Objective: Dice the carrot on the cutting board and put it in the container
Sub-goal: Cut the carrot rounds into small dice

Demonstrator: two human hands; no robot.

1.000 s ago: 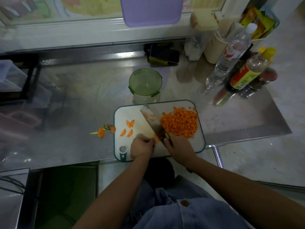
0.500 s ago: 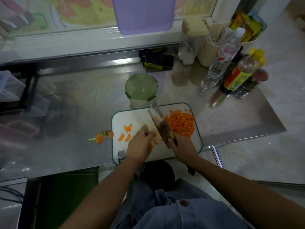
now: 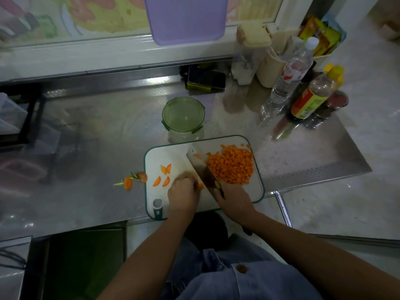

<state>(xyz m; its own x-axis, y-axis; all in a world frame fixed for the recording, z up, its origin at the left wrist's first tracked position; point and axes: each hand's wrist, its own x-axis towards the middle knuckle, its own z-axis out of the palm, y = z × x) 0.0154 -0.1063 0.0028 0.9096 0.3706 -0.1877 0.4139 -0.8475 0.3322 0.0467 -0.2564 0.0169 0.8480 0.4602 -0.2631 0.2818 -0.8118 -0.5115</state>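
Observation:
A white cutting board [image 3: 257, 191] with a green rim lies at the counter's front edge. A heap of diced carrot [image 3: 230, 166] covers its right half. Several carrot slices [image 3: 162, 175] lie on its left half. My left hand [image 3: 183, 193] holds small carrot pieces [image 3: 199, 186] down with curled fingers. My right hand [image 3: 234, 199] grips the handle of a cleaver [image 3: 200, 164], whose blade rests on the board between my left hand and the heap. A glass container [image 3: 183, 118] with a green lid on stands just behind the board.
Carrot ends with green stem [image 3: 132, 181] lie on the steel counter left of the board. Bottles [image 3: 309, 98] and jars stand at the back right, a phone [image 3: 205, 80] behind the container. The counter's right edge drops to the floor.
The cleaver came down from a raised tilt to the board beside my left hand. My left hand curled back over the carrot pieces. The camera shifted slightly.

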